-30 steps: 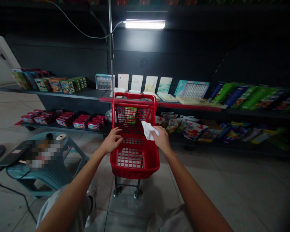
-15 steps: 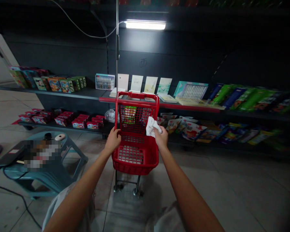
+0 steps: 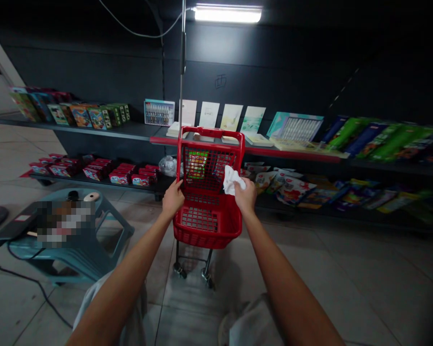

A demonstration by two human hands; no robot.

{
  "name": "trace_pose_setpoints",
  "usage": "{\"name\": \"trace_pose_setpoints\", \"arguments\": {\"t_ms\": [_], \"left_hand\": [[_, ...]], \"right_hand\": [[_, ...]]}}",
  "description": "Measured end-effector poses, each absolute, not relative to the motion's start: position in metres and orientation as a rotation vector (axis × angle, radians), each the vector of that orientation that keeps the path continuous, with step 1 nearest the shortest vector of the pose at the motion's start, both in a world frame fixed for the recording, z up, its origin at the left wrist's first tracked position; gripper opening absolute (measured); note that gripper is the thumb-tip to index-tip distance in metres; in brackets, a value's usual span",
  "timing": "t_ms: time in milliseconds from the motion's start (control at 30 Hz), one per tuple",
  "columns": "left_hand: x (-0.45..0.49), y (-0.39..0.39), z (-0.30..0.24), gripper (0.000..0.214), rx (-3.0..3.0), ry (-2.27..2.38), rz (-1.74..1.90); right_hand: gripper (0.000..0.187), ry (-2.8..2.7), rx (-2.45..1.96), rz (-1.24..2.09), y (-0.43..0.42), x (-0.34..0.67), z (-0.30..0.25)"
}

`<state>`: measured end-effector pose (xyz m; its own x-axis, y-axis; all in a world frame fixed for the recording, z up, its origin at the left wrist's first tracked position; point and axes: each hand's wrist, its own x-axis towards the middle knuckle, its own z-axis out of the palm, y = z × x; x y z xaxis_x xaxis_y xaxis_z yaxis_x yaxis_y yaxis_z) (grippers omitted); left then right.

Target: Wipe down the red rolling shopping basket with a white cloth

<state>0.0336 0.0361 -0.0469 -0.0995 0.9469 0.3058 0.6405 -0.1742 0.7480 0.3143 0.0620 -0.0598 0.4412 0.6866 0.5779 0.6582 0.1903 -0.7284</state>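
A small red shopping cart [image 3: 207, 235] with a grid basket stands on the floor in front of me, its raised handle toward the shelves. My left hand [image 3: 173, 198] is closed around the cart's left side edge. In my right hand [image 3: 246, 196] is a crumpled white cloth [image 3: 232, 179], pinched at the cart's right side; whether the cloth touches the frame I cannot tell. A thin metal pole [image 3: 182, 62] rises along the cart's left side. Through the grid a green package [image 3: 197, 164] shows.
Dark shelves [image 3: 130, 129] ahead carry small boxes, cards, pen sets [image 3: 159, 113] and snack bags [image 3: 296, 188]. At left, a blue-grey plastic stool [image 3: 111, 226] bears a dark device and blurred items, with black cables [image 3: 32, 281] trailing on the floor. A lamp [image 3: 228, 13] shines above.
The view has tilted down slightly and shifted left, so the cart and shelves sit higher and farther right. Both hands stay at the cart's sides, the white cloth still in the right.
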Motion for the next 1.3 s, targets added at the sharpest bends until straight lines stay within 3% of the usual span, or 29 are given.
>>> {"name": "trace_pose_setpoints", "arguments": {"t_ms": [300, 533, 667, 1100, 1300], "left_hand": [[0.033, 0.052, -0.049, 0.048, 1.79, 1.736, 1.19], [0.032, 0.046, -0.044, 0.045, 1.772, 1.828, 1.162], [0.033, 0.046, -0.043, 0.042, 1.775, 1.839, 1.171], [0.033, 0.051, -0.039, 0.043, 1.892, 1.812, 1.072], [0.037, 0.057, -0.037, 0.046, 1.91, 1.826, 1.036]], "right_hand": [[0.031, -1.247, -1.541, -0.005, 0.072, 0.31, -0.057], [0.024, -1.466, -1.591, -0.337, 0.056, 0.297, -0.038], [0.025, -1.538, -1.534, -0.349, 0.064, 0.294, -0.029], [0.033, -1.14, -1.439, -0.296, 0.23, 0.305, 0.021], [0.04, -1.329, -1.571, -0.19, 0.289, 0.308, 0.008]]}}
